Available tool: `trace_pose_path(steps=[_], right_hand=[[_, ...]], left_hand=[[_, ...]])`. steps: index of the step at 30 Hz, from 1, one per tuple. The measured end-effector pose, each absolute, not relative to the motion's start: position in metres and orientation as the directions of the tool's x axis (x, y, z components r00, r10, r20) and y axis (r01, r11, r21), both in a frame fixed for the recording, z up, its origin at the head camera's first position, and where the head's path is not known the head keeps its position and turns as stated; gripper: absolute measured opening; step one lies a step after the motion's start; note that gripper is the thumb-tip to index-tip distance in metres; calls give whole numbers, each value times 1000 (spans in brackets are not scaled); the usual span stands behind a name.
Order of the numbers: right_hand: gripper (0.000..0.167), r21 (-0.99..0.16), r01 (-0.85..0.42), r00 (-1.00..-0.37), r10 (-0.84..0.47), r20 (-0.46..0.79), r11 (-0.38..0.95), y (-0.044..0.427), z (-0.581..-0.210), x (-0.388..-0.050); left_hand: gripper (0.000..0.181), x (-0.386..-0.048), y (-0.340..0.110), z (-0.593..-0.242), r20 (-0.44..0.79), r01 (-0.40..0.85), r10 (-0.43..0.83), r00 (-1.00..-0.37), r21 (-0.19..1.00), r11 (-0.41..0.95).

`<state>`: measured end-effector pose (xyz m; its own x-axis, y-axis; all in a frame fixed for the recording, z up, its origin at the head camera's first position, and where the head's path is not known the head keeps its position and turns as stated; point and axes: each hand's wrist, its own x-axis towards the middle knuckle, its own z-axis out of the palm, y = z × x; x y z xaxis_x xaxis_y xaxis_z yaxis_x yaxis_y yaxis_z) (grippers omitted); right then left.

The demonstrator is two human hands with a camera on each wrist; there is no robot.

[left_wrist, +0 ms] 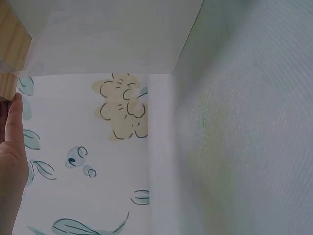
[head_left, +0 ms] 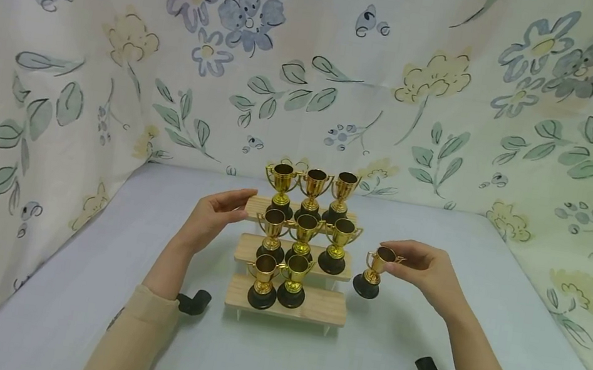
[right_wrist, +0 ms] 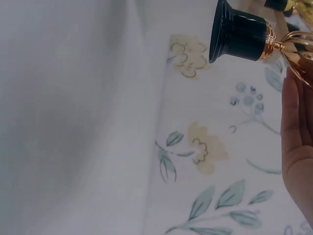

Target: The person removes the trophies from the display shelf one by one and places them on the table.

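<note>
- From the head view I see the whole stand (head_left: 327, 306), three wooden boards in steps, with eight other cups (head_left: 298, 274): three on top, three in the middle, two on the bottom.
- My right hand (head_left: 423, 271) pinches a gold cup (head_left: 374, 273) by its bowl, tilted, just right of the middle board.
- The right wrist view shows that cup's black base side-on, with a finger along the bowl.
- My left hand (head_left: 212, 216) grips the top board's left end; the left wrist view shows a finger against the wood but no cups.
- The bottom board's right end is bare, and the table (head_left: 276, 369) has open room in front and on both sides. The floral cloth (head_left: 318, 30) bounds the back.
- The right wrist frame cuts off the held cup's bowl and part of the hand.
- Left fingertips are partly hidden; the pale surface beside the boards is hard to make out.
</note>
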<state>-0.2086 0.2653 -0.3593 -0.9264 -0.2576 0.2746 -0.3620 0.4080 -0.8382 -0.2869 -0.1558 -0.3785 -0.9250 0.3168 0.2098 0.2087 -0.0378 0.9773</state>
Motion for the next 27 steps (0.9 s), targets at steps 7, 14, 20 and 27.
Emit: trace_pose_path(steps=[7, 14, 20, 27], right_hand=[[40, -826, -272, -960, -190, 203, 493, 278, -364, -243], [47, -820, -204, -979, -124, 163, 535, 281, -371, -276], [50, -834, -184, -983, -122, 140, 520, 279, -377, -297], [54, -856, -153, -987, -123, 106, 494, 280, -390, -310]], left_hand=[[55, -287, -157, -378, 205, 204, 309, -929, 978, -35], [54, -288, -156, -380, 201, 204, 306, -930, 979, -24], [54, -288, -157, -381, 209, 212, 305, -929, 977, -26], [54, -290, -157, -381, 215, 215, 315, -924, 976, -37]])
